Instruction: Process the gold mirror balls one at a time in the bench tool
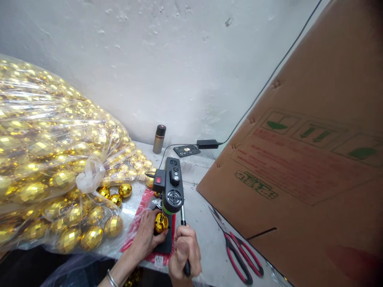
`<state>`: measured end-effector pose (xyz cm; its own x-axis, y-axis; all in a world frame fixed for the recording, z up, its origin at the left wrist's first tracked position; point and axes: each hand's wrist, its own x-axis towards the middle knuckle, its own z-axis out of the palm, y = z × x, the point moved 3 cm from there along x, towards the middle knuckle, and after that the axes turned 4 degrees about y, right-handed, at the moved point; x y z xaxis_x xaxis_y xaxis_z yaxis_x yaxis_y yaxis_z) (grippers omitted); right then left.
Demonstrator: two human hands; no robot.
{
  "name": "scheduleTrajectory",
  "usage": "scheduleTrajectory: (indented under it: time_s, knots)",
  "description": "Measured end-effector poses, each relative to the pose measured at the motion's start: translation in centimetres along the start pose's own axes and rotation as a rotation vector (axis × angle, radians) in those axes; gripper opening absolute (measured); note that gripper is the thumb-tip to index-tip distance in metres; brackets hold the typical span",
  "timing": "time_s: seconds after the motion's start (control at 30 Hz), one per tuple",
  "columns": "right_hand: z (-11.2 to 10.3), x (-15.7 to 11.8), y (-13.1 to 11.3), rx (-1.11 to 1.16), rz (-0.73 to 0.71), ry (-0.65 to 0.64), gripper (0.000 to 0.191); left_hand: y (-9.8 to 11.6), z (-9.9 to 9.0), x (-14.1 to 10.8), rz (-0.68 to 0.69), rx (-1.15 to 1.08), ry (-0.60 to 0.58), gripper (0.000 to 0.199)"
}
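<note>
My left hand [147, 236] holds a shiny gold faceted ball [161, 223] between thumb and fingers, under the head of a small black bench machine [173, 185]. My right hand [184, 253] is closed round the black-ended metal lever [183, 215] at the machine's right side. The machine has a red switch [158, 179] on its left and a green band near its lower end. Its black base [164, 246] rests on red plastic [127, 244]. The tip of whatever meets the ball is too small to make out.
A large clear bag [90, 175] of gold balls fills the left, with loose balls [125, 190] beside it. Red-handled scissors [239, 249] lie right, against a big cardboard box [299, 139]. Behind are a bottle [159, 139], a remote [186, 150] and a corded adapter [207, 144].
</note>
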<state>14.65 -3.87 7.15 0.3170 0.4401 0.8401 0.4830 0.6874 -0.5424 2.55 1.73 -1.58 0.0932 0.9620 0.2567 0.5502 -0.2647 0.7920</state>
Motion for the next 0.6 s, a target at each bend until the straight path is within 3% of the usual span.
scheduleTrajectory:
  time_s: [0.6]
  knots:
    - [0.23,-0.13,0.44,-0.028,-0.012,0.039,0.031,-0.45,0.25,0.15,0.029,-0.023,0.008,0.049]
